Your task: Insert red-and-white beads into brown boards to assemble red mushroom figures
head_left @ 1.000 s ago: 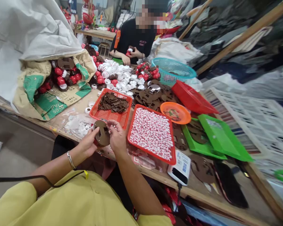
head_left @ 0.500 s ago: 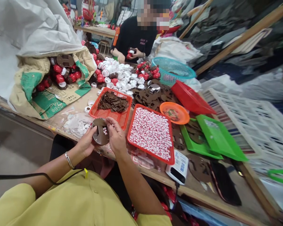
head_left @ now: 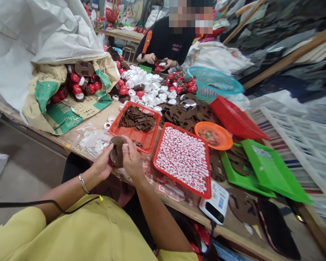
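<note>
Both hands are on the same part here. The left hand [head_left: 101, 165] has its grip closed around the lower edge of a brown round plastic disc [head_left: 115, 154], and the right hand [head_left: 130, 157] pinches its top edge with the fingertips. The disc is tilted up, held just above the near edge of the wooden tabletop [head_left: 97, 116]. Right behind it is a red mesh basket [head_left: 151, 140] of brown flat pieces. Beside that sits a red plastic tray [head_left: 182, 182] full of small red-and-white bits.
</note>
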{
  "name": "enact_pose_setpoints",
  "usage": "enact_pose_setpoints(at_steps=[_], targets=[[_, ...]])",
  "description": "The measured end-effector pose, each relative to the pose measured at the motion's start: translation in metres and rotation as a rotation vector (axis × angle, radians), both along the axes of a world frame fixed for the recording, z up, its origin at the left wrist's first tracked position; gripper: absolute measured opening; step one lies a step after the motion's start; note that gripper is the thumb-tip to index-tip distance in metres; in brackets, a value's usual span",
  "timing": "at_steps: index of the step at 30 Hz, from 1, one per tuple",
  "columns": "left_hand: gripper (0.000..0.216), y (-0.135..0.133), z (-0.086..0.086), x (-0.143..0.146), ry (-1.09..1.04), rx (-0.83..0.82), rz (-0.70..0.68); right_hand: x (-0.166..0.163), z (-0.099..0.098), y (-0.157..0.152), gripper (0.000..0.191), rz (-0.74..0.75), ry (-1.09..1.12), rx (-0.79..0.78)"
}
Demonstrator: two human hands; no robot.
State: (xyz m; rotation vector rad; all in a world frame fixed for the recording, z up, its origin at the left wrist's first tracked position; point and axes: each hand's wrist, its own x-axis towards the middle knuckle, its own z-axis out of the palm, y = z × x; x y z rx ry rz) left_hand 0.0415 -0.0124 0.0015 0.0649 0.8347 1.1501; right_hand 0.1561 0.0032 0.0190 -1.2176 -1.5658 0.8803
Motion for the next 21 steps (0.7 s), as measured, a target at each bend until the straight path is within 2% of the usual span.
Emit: enact_pose_setpoints(at_steps=[2,4,6,8,11,12,14,16,18,20,21], targets=[[0.035,0.000,-0.003,0.004,-0.039,0.031,0.032,-0.014,-0.006,-0.002,0.034,-0.010,-0.220,0.050],[0.033,0.000,-0.005,0.007,-0.069,0.074,0.073,-0.026,-0.009,-0.004,0.035,-0.019,-0.349,0.069],[0.034,0.000,-0.007,0.007,-0.051,0.077,0.080,-0.030,-0.006,-0.004,0.036,-0.008,-0.370,0.075],[0.037,0.000,-0.007,0.002,-0.002,0.044,0.044,-0.020,0.005,-0.003,0.037,0.001,-0.284,0.118],[0.039,0.000,-0.003,-0.011,0.057,0.008,-0.023,0.029,0.022,0.007,0.037,-0.136,-0.179,0.226],[0.040,0.001,-0.002,-0.016,0.075,0.002,-0.039,0.054,0.025,0.013,0.037,-0.233,-0.212,0.240],[0.040,0.002,0.001,-0.028,0.114,-0.006,-0.060,0.110,0.023,0.026,0.038,-0.419,-0.412,0.182],[0.039,0.005,0.002,-0.038,0.142,-0.011,-0.058,0.165,0.010,0.038,0.038,-0.505,-0.713,-0.006],[0.038,0.008,0.002,-0.043,0.143,-0.015,-0.044,0.205,-0.009,0.044,0.035,-0.461,-0.981,-0.282],[0.038,0.010,0.002,-0.043,0.114,-0.020,-0.047,0.226,-0.027,0.047,0.034,-0.414,-1.081,-0.404],[0.038,0.011,0.002,-0.041,0.090,-0.024,-0.056,0.230,-0.034,0.047,0.034,-0.404,-1.090,-0.414]])
